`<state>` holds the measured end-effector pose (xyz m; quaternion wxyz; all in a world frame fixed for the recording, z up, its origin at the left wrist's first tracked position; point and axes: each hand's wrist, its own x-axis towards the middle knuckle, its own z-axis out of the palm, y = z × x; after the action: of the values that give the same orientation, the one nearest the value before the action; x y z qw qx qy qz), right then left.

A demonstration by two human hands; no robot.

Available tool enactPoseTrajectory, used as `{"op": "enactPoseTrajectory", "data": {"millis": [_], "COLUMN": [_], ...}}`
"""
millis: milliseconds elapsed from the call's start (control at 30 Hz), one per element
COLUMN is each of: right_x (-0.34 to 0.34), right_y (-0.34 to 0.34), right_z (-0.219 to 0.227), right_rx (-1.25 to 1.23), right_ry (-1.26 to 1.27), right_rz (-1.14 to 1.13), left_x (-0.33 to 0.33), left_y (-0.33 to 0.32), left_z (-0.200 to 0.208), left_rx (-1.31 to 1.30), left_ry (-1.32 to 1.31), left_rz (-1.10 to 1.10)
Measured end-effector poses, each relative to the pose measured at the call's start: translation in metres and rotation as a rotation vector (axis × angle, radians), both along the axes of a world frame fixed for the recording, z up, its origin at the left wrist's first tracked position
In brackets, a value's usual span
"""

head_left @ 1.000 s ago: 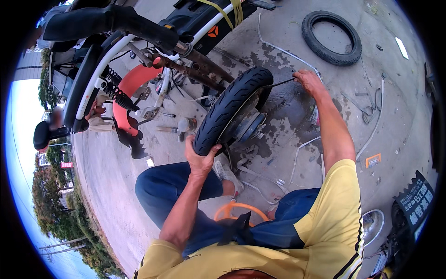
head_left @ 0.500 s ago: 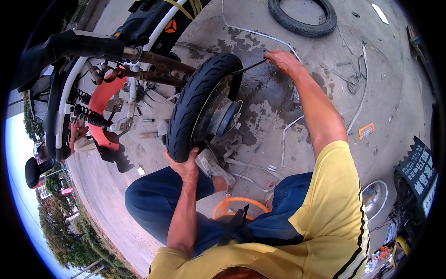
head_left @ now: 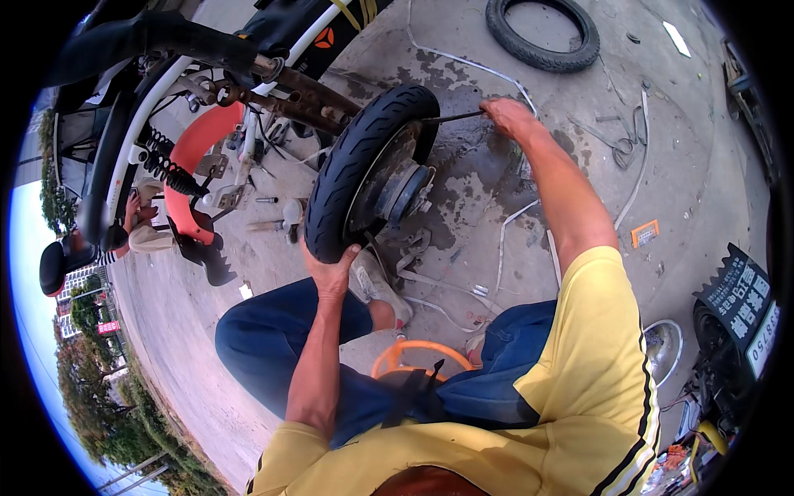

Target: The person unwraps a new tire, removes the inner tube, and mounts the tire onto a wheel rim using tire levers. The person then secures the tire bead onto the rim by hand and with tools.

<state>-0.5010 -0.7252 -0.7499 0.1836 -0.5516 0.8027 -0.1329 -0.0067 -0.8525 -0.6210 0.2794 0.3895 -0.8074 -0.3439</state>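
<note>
A small wheel with a black treaded tyre [head_left: 351, 169] stands tilted in front of me, its metal hub [head_left: 404, 192] facing right. My left hand [head_left: 332, 271] is wrapped round the tyre's near bottom edge, thumb on the side and fingers partly hidden behind the rubber. Out to the far right of the wheel, my right hand [head_left: 507, 118] is closed on the end of a thin dark tyre lever [head_left: 456, 116]. The lever's other end meets the tyre's inner edge near the top; its tip is hidden there.
A scooter frame with a rusty fork [head_left: 310, 103] and orange-red fender [head_left: 176, 194] stands left. A loose tyre [head_left: 552, 61] lies far right. Pale straps [head_left: 637, 165] and a mallet-like tool [head_left: 291, 213] are on the ground. An orange stool [head_left: 422, 345] is beneath me; another person sits beyond the frame.
My right hand has swung the lever slightly toward me, so it lies flatter. My left hand keeps its grip on the tyre. The whole view has shifted a little.
</note>
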Motion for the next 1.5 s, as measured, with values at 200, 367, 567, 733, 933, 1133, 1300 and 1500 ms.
{"op": "enactPoseTrajectory", "data": {"millis": [200,367,567,733,933,1133,1300,1500], "right_x": [0.009,0.035,0.095,0.161,0.203,0.220,0.293,0.327], "right_y": [0.012,0.019,0.049,0.086,0.177,0.183,0.108,0.045], "right_z": [0.021,0.029,-0.019,-0.047,-0.018,0.179,0.236,0.220], "right_rx": [0.030,0.101,0.113,-0.008,0.125,0.268,-0.025,0.006], "right_ry": [0.165,0.180,-0.058,-0.668,-0.329,0.078,0.358,0.577], "right_rz": [0.006,0.051,-0.091,-0.431,-0.321,0.176,0.163,0.144], "left_x": [-0.016,-0.065,-0.069,-0.062,-0.061,-0.073,-0.067,-0.072], "left_y": [0.005,0.019,0.001,-0.005,-0.015,-0.007,-0.013,-0.013], "left_z": [0.025,0.121,0.115,0.112,0.109,0.129,0.128,0.123], "left_rx": [0.097,0.067,-0.169,-0.076,-0.110,-0.097,-0.144,-0.151], "left_ry": [-0.013,-0.421,-0.251,-0.234,-0.224,-0.285,-0.265,-0.251], "left_rz": [0.027,0.092,-0.162,-0.186,-0.257,-0.250,-0.262,-0.281]}}
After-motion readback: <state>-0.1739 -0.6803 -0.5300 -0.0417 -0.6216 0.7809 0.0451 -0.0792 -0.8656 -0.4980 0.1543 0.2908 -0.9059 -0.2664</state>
